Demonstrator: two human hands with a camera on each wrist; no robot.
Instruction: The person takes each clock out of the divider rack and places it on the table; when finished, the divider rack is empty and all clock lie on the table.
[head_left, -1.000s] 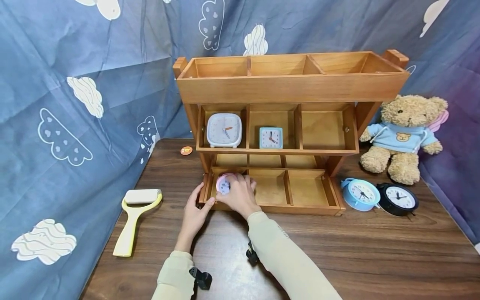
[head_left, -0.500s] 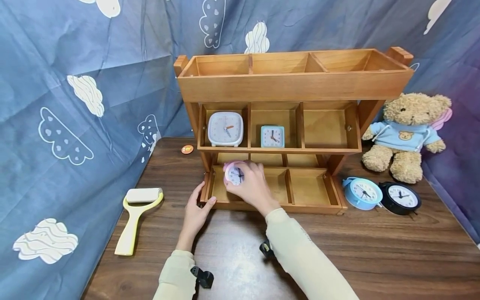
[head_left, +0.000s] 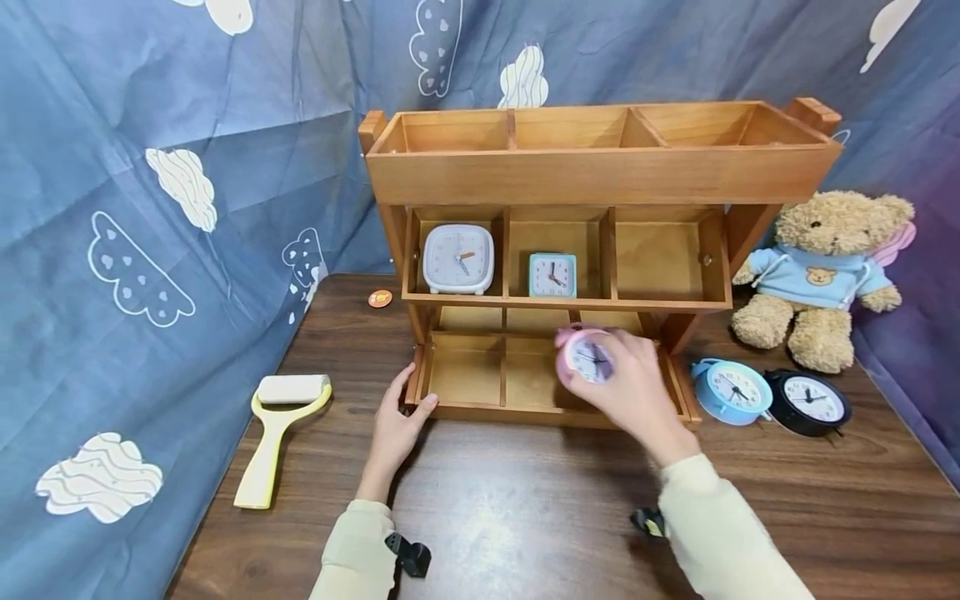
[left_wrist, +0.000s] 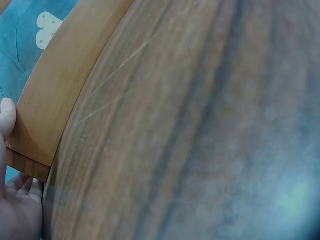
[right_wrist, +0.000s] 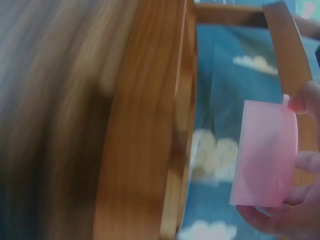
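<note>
A round pink alarm clock with a white dial hangs in front of the lowest tier, gripped by my right hand. Seen in the right wrist view, the clock's pink casing lies between thumb and fingers. My left hand holds the front left corner of the wooden shelf, thumb at the front and fingers along the side. The left wrist view has that same tray end. In the middle tier stand a white square clock at left and a small turquoise square clock in the centre compartment.
Right of the shelf, a light blue alarm clock and a black one lean back on the table. Behind them sits a teddy bear. A yellow-handled roller and an orange round sticker lie at left.
My right hand has lifted the pink clock out of the lower left compartment and carried it rightward across the lower tier. The left hand has stayed at the shelf's corner.
</note>
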